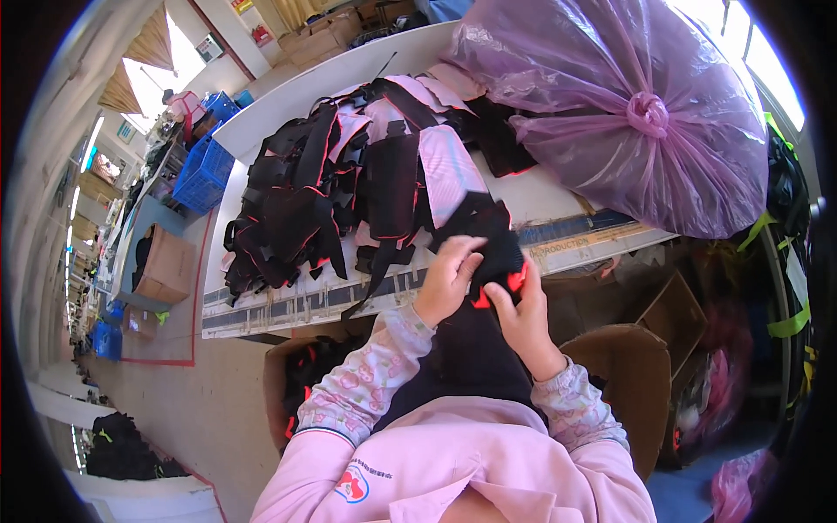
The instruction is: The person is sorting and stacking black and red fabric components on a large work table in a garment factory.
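Note:
Both my hands are at a black fabric piece with bright red edging (499, 255), folded or bunched up over the table's front edge. My left hand (449, 277) is closed on its left side, with the fingertips laid on the black cloth. My right hand (526, 318) grips the lower right side, thumb on top near the red part. Just beyond lies a heap of similar black pieces (305, 196) with red edges, straps and pale pink-white backing. One pale strip (447, 166) runs down toward my hands. The fingers' undersides are hidden.
A large tied purple plastic bag (602, 113) fills the table's right side. The white table's edge (261, 318) has worn tape. Below stand an open cardboard box (623, 366) and another with black cloth (301, 375). Blue crates (205, 170) and a brown carton (166, 266) stand left.

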`<state>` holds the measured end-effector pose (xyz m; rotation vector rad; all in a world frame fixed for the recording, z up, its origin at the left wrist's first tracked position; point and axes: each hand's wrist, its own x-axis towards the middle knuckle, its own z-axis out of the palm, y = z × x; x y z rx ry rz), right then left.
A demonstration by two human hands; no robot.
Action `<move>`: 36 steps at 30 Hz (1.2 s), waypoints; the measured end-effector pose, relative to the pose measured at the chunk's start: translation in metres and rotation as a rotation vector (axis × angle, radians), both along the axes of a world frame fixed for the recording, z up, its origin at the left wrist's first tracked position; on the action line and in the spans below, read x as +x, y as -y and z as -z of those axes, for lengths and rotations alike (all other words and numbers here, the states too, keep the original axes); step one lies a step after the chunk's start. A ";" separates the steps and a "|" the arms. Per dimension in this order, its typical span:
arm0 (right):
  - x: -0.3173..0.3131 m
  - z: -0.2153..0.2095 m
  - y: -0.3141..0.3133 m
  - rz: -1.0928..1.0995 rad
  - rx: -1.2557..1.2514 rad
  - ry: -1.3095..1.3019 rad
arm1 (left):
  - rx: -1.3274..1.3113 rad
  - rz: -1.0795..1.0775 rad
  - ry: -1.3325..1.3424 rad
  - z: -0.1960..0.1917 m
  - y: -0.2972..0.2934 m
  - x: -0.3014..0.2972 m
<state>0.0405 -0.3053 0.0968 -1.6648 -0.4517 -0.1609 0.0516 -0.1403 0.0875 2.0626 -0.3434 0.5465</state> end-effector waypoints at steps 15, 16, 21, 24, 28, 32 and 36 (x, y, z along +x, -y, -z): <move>0.007 -0.001 0.012 -0.038 -0.463 0.150 | -0.304 -0.032 -0.174 -0.012 0.017 0.018; 0.005 -0.001 0.011 -0.011 -0.498 0.142 | -0.196 -0.120 -0.010 -0.009 0.014 0.028; -0.019 -0.012 0.025 -0.241 -0.314 -0.117 | 0.218 -0.533 0.191 -0.024 -0.041 0.071; -0.033 -0.012 0.057 -0.313 -0.109 -0.260 | 0.310 -0.494 0.245 -0.035 -0.052 0.082; -0.054 -0.051 0.094 -0.395 -0.123 -0.263 | 0.523 -0.526 0.451 -0.044 -0.083 0.101; -0.090 -0.052 0.164 -0.504 -0.083 -0.687 | 0.366 -0.413 0.320 -0.072 -0.087 0.088; -0.115 0.007 0.257 -0.442 -0.119 -1.099 | 0.103 0.193 0.053 -0.096 -0.067 0.094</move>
